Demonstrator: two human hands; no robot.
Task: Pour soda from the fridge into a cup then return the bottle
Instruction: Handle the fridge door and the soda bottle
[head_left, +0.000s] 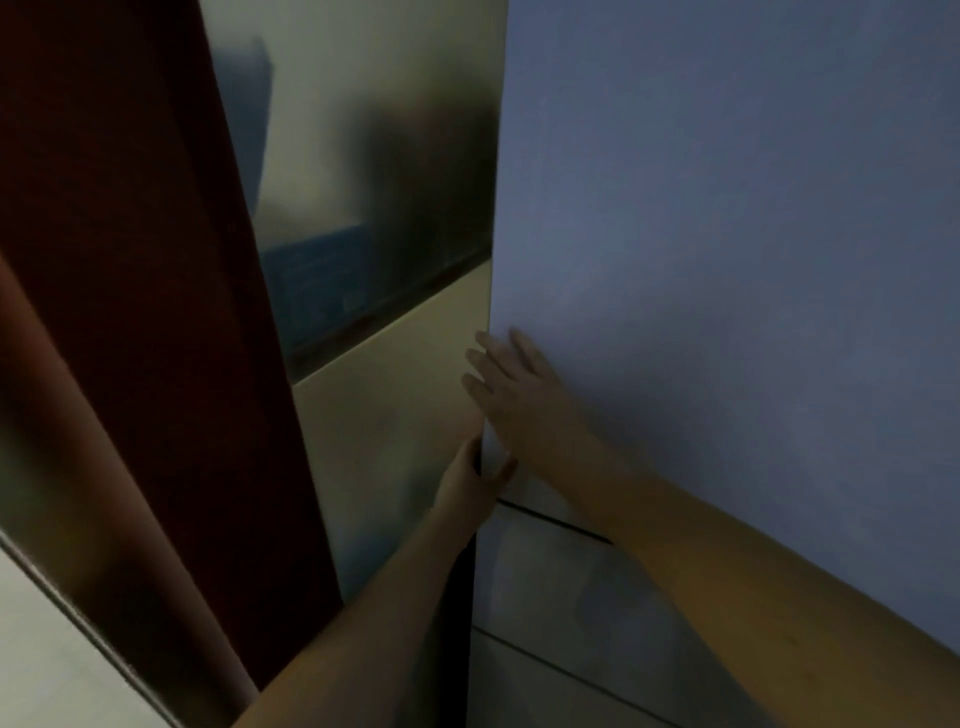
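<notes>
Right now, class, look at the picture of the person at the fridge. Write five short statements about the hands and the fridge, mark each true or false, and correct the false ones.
1. Both hands are at the edge of the pale fridge door. True.
2. The right hand lies flat on the door with straight fingers. True.
3. The left hand holds a soda bottle. False: no bottle shows; its fingers curl round the door's edge.
4. A cup stands in front of the fridge. False: no cup is in view.
5. The fridge's shelves are in full view. False: only the door's outer face and a shiny panel beside it show.
</notes>
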